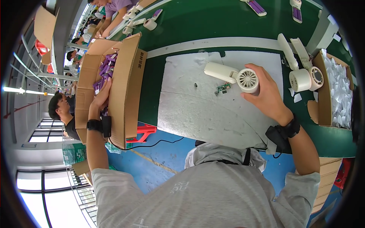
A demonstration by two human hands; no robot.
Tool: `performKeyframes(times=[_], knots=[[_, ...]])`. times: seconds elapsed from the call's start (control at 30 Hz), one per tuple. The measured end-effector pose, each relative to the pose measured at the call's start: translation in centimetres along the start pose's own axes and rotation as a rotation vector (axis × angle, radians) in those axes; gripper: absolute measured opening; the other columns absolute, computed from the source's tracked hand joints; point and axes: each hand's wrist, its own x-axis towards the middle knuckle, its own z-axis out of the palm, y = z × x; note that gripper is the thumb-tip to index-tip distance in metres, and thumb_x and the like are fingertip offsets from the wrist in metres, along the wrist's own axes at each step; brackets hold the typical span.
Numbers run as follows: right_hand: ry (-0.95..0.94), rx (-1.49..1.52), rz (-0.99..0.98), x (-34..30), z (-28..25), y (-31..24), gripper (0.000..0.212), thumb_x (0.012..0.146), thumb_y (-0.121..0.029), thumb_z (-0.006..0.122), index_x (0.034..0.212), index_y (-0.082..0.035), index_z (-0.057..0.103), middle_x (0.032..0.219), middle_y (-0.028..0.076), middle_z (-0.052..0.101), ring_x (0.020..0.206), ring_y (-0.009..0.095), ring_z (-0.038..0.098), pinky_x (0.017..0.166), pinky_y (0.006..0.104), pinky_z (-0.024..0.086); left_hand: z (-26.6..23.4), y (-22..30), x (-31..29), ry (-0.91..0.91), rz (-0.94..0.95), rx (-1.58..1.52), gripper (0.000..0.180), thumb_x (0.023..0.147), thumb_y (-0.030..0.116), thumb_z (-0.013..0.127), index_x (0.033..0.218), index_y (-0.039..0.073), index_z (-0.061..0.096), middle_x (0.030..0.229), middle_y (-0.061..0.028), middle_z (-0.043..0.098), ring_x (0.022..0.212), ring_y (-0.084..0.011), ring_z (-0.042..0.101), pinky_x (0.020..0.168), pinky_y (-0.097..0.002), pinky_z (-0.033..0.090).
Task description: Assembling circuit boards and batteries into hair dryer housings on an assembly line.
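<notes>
Holding a cream handheld fan (231, 74) at two o'clock

Head view, clock read from its centre: your right hand (268, 93) is closed around the fan's round head, over the grey-white foam sheet (182, 98); the handle points between nine and ten. A green circuit board (221, 88) lies just off the head, toward eight. Between nine and ten, your left hand (101, 96) reaches into a cardboard box (131, 85), touching purple packs (107, 69); I cannot tell whether it grips any. White pieces (340, 95) fill another box (325, 97) at three.
</notes>
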Motion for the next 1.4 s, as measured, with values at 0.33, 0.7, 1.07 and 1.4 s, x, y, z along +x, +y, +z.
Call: performKeyframes(times=[0.33,0.7,1.07,1.4], knots=[[-0.005,-0.012,-0.035,0.1,0.1,-0.2,0.069,0.069,-0.001,0.077,0.131,-0.006,0.045,0.125,0.014,0.054,0.114,0.032,0.055,0.096,0.0363,0.046,-2.0,-2.4,0.3,0.034,0.180,-0.048,0.062,0.099,0.043,0.051,0.147,0.007,0.036,0.139,-0.0095,0.048,0.126,-0.0178,0.044,0.101,-0.0303,0.040],[0.007,0.000,-0.018,0.4,0.4,0.0,0.071,0.069,-0.002,0.077,0.132,-0.005,0.045,0.124,0.015,0.055,0.111,0.029,0.057,0.097,0.0358,0.045,1.3,-1.0,-2.3,0.204,0.297,-0.013,0.041,0.097,0.035,0.057,0.128,0.009,0.053,0.111,-0.0037,0.060,0.097,-0.0115,0.056,0.084,-0.0265,0.046],[-0.006,-0.005,-0.015,0.2,0.2,-0.2,0.070,0.070,-0.001,0.076,0.132,-0.005,0.045,0.124,0.015,0.055,0.112,0.028,0.057,0.097,0.0349,0.045,-0.3,-3.6,-1.3,0.426,0.706,0.257,0.032,0.094,0.028,0.064,0.115,0.004,0.060,0.088,-0.0020,0.063,0.080,-0.0074,0.053,0.071,-0.0224,0.044],[-0.023,0.000,0.011,0.4,0.3,-0.2,0.070,0.070,-0.001,0.076,0.133,-0.005,0.045,0.124,0.013,0.055,0.111,0.026,0.057,0.096,0.0341,0.046,0.5,-3.0,-3.3,0.586,0.835,0.251,0.029,0.092,0.019,0.067,0.113,0.001,0.061,0.094,-0.0009,0.064,0.083,-0.0091,0.056,0.077,-0.0233,0.045]])
